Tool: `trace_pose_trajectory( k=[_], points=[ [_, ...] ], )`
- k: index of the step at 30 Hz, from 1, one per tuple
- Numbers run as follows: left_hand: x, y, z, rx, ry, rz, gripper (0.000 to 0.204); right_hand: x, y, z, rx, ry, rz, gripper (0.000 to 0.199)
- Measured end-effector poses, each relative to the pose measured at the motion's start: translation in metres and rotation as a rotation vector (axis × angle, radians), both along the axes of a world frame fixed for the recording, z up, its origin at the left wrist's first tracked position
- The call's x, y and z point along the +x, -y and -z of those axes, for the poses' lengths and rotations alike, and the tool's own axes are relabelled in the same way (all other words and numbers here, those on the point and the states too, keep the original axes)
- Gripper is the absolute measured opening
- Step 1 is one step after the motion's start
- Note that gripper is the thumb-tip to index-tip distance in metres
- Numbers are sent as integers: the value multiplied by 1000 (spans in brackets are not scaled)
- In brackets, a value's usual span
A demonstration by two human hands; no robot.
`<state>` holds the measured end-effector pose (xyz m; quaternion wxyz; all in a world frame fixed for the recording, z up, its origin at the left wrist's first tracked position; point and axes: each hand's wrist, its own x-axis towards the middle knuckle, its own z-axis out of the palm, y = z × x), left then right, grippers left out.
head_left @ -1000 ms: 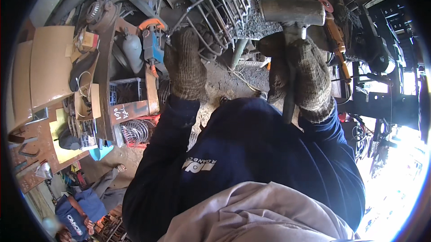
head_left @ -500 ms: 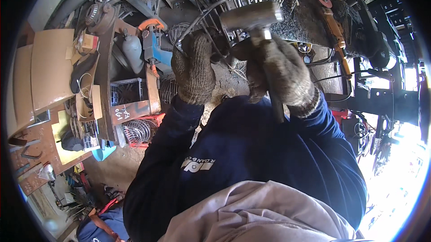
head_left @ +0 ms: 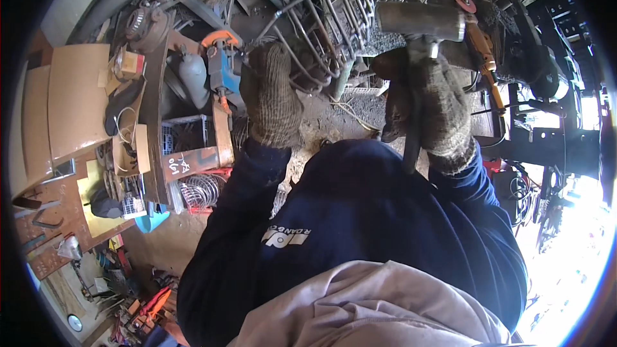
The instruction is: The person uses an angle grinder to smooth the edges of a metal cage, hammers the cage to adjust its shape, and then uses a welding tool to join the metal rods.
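Head view: the brown-gloved left hand (head_left: 273, 93) is gripping the left end of a curved grey metal-rod rack (head_left: 331, 32); the brown-gloved right hand (head_left: 442, 102) is gripping a dark, cylindrical-headed steel hammer (head_left: 421, 21). A loosening left grip could be letting the rack twist, bringing a stray blow onto that hand. The rack is sitting between both hands, slightly beyond them, at the near edge of the dark, debris-strewn counter (head_left: 384, 43).

rod basket (head_left: 333, 25): left of hammer (head_left: 421, 22) | angle grinder (head_left: 482, 49): right of hammer | cardboard (head_left: 80, 109): left of bottle (head_left: 193, 75)
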<state>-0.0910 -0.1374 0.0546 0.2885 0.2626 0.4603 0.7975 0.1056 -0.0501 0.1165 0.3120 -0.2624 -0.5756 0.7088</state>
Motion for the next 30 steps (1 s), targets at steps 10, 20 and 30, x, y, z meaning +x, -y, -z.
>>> trace_pose_trajectory(
  k=[10,20,30],
  points=[
    [8,18,-10,-33,92,194,38,18,-18,35,-77,-28,50,48],
    [10,22,-18,-216,-41,174,39,24,-19,51,-108,-66,105,47],
    [11,13,-24,-91,-69,116,31,24,-24,55,-67,158,145,46]
  ],
)
